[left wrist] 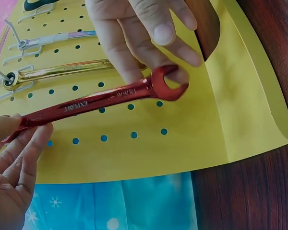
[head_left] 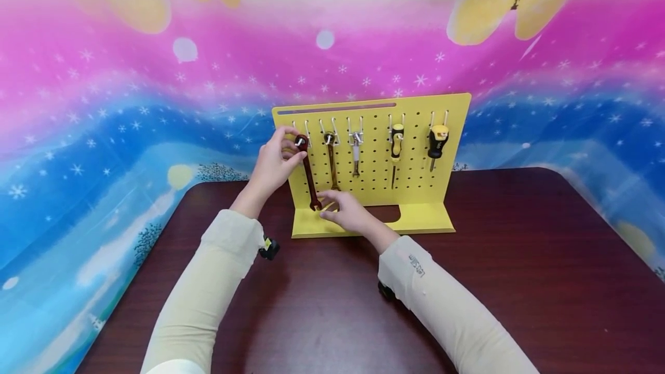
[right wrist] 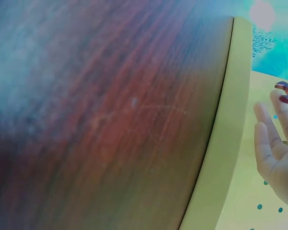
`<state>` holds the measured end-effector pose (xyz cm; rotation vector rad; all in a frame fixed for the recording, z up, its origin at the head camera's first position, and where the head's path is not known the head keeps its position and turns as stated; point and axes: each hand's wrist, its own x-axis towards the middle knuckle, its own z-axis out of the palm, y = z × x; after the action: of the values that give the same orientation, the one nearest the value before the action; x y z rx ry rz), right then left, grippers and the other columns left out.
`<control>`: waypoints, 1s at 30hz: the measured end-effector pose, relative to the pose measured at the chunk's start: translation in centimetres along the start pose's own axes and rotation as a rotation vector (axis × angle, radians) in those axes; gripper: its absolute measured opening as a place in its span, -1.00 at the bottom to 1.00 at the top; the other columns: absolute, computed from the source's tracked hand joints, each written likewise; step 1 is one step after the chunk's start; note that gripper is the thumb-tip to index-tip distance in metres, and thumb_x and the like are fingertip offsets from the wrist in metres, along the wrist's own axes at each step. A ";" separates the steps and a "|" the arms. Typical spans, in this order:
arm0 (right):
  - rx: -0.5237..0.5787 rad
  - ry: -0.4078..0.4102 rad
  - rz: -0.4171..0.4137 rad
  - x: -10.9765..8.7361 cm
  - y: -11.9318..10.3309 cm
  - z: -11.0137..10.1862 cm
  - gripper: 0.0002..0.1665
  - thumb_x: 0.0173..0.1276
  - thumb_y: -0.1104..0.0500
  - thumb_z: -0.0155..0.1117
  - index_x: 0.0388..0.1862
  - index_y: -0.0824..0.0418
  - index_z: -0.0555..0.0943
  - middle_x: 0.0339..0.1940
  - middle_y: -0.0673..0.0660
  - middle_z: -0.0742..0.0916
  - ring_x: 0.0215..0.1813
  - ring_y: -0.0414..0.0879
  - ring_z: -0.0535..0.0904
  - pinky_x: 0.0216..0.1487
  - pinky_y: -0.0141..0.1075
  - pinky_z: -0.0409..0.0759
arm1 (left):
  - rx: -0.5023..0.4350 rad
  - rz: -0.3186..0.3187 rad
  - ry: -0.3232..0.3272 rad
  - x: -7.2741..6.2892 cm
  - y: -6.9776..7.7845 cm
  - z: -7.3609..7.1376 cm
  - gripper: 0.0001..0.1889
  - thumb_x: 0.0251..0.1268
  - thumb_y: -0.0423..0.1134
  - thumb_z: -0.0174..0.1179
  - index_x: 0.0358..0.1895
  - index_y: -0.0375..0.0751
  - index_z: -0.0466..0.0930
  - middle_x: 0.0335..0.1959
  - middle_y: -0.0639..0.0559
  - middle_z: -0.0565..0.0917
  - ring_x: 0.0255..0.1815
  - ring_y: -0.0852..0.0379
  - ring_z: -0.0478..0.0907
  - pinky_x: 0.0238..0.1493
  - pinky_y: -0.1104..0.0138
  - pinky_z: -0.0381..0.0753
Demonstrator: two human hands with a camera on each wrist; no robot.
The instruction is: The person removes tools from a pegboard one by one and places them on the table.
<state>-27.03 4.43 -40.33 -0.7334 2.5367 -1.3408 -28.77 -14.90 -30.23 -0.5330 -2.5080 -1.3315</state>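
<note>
My left hand (head_left: 274, 157) pinches the upper, ring end of a shiny red combination wrench (head_left: 310, 178) between thumb and fingers, at the pegboard's leftmost hook. Whether the ring sits on that hook cannot be told. In the left wrist view the red wrench (left wrist: 96, 99) stands out from the board, its ring end mostly hidden by the left hand (left wrist: 14, 167). My right hand (head_left: 349, 212) is by the wrench's lower, open end, fingers spread and loosely bent. In the right wrist view the right hand (right wrist: 281, 165) shows partly, with the wrench's open jaw at its fingertips.
A yellow pegboard stand (head_left: 374, 183) stands on the dark wooden table (head_left: 332, 305). On its hooks hang a gold wrench (head_left: 332, 163), a smaller silvery wrench (head_left: 355, 154), a slim yellow-black screwdriver (head_left: 397, 143) and a stubby one (head_left: 439, 143). A printed cloth (head_left: 223, 74) hangs behind.
</note>
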 end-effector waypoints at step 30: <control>-0.040 -0.011 -0.162 -2.7 -2.4 -0.5 -0.56 0.35 0.36 0.30 0.21 0.38 0.56 -0.25 0.19 0.75 -0.24 -0.17 0.59 -0.20 -0.38 0.53 | -0.028 -0.078 0.009 0.0 0.9 -0.6 -0.52 0.27 -0.30 0.34 0.26 -0.08 0.50 -0.27 -0.21 0.76 -0.30 -0.05 0.76 -0.25 0.25 0.69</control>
<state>-24.06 4.98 -38.27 -0.9704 2.5490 -1.3327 -28.34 -14.89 -29.26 -0.4385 -2.5304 -1.3958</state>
